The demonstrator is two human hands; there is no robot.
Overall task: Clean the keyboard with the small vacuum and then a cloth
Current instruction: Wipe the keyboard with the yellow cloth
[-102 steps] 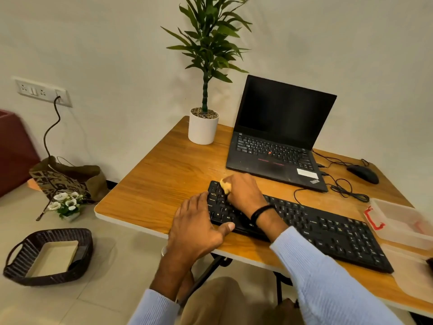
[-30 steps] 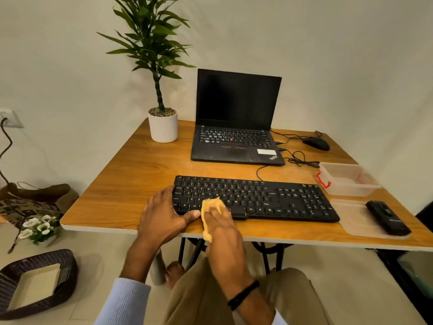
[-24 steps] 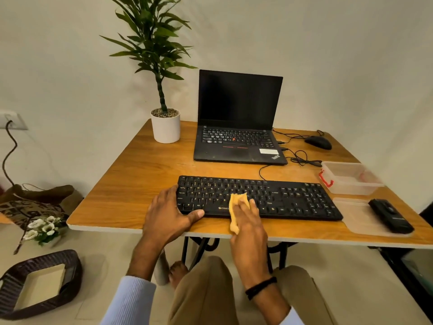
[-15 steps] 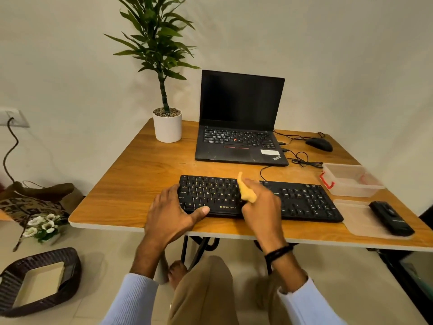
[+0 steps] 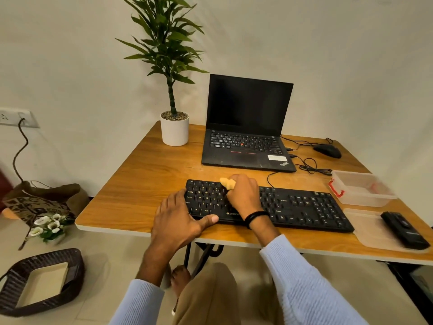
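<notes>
A black keyboard [image 5: 302, 208] lies across the front of the wooden table [image 5: 145, 184]. My right hand [image 5: 243, 195] grips a small yellow cloth [image 5: 227, 183] and presses it on the keys near the keyboard's top left. My left hand [image 5: 180, 219] rests on the keyboard's left end, fingers along its edge and thumb on the front rim. The small black vacuum [image 5: 404, 229] lies on a clear plastic lid [image 5: 367, 227] at the table's right front.
An open black laptop [image 5: 248, 127] stands behind the keyboard, a potted plant [image 5: 174, 127] to its left. A mouse [image 5: 327, 150] with cables and a clear container [image 5: 360, 191] sit at the right. A wicker basket [image 5: 39, 282], flowers and a bag are on the floor at left.
My right hand has wiped the cloth from the keyboard's front edge up over the keys to the top left rows. My left hand stays on the keyboard's left end.
</notes>
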